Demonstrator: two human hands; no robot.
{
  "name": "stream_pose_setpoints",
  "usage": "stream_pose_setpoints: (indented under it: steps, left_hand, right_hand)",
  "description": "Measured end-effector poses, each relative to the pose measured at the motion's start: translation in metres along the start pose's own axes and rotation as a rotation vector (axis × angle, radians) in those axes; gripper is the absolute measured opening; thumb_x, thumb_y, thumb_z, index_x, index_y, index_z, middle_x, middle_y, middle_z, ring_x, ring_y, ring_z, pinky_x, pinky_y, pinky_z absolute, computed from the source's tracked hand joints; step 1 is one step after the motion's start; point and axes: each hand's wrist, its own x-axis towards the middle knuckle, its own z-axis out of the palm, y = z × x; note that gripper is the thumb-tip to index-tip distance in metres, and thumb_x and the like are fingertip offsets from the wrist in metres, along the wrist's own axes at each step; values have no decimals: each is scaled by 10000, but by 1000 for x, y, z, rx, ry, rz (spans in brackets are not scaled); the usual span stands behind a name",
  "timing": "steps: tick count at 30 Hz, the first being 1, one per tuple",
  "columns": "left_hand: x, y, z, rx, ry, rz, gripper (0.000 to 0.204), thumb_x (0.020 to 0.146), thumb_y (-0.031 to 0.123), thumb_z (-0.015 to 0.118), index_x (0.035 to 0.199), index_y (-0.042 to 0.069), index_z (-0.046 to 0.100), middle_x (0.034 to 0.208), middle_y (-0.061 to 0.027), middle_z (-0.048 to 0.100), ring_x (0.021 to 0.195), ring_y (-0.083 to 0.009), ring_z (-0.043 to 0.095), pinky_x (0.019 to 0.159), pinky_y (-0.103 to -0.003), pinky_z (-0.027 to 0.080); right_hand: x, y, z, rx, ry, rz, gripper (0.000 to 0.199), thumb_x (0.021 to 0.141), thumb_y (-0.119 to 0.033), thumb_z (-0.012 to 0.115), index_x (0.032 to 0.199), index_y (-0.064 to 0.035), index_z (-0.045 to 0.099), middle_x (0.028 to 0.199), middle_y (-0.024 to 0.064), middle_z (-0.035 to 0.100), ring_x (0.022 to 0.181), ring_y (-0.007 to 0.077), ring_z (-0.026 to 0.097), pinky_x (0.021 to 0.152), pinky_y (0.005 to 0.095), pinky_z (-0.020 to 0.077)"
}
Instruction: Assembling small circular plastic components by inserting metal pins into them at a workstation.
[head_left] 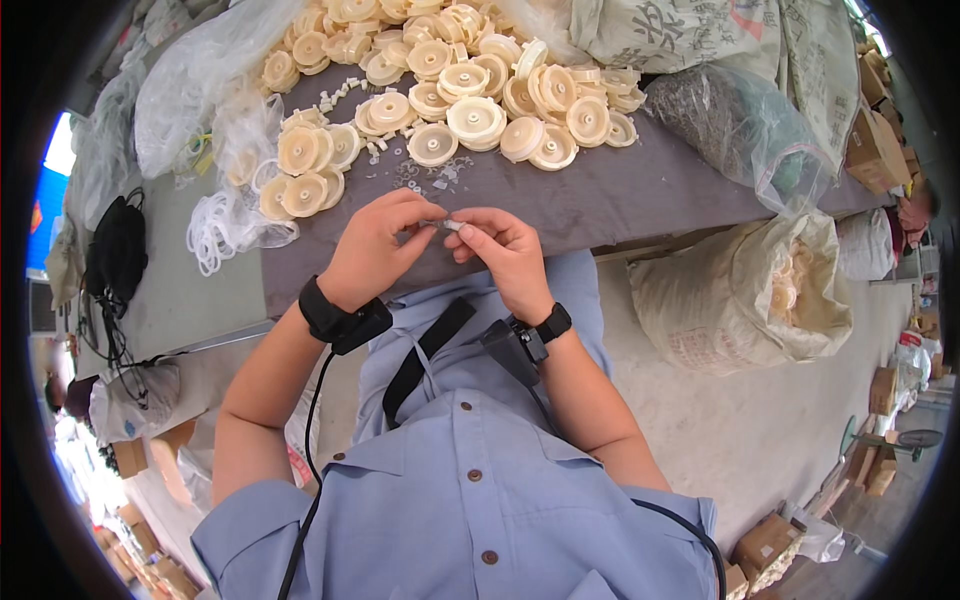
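White piece (453, 225) — small, slim

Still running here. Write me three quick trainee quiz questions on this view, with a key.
1. True or false: the fingers of the bare right hand pinch a small whitish piece close to the bare left hand.
2. Where is the open beige woven sack?
A. At the person's left
B. At the person's right
C. Between the hands
3. Which is nearer the left hand: the thin white loops or the black fabric bundle?

Key: 1 true; 2 B; 3 the thin white loops.
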Motion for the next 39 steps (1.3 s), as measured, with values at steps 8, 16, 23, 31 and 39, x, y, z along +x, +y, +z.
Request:
stream_pose_setpoints:
  steps: [8,16,23,31,39]
  left_hand:
    - [0,-3,4,0,33,92,264,764,-6,601,1024,37,601,862,-92,605,776,-226,602,677,-303,491]
    - [8,-4,0,-9,-22,109,377,757,-18,595,1124,58,558,918,-108,629,826,-223,620,727,-300,507]
    - [32,-14,-16,155,-10,180,344,750,-23,583,1089,36,579,1042,-117,605,993,-253,578,882,-326,447]
    - [100,-92,-49,536,49,73,513,695,119,662,1171,38,488,1153,-146,540,1084,-322,504,937,-395,395]
    - [62,-42,-47,385,283,73,476,705,74,654,1155,39,502,1134,-104,553,1047,-249,537,902,-342,419]
  right_hand:
    - [2,-2,-2,66,-24,14,195,882,-83,564,1046,21,589,871,103,653,730,111,598,678,234,494]
    - [5,-2,-4,35,-47,38,197,872,-72,576,1051,10,589,904,85,649,756,123,612,683,249,512]
    - [3,-2,-5,29,18,8,167,870,-52,565,1024,6,593,898,79,646,745,130,618,666,251,515]
    - [6,-4,-5,117,57,8,139,874,-46,551,995,15,585,867,80,641,718,127,622,637,241,519]
    - [4,-2,-3,114,84,20,140,874,-33,548,1000,20,575,838,109,646,689,140,631,602,245,521]
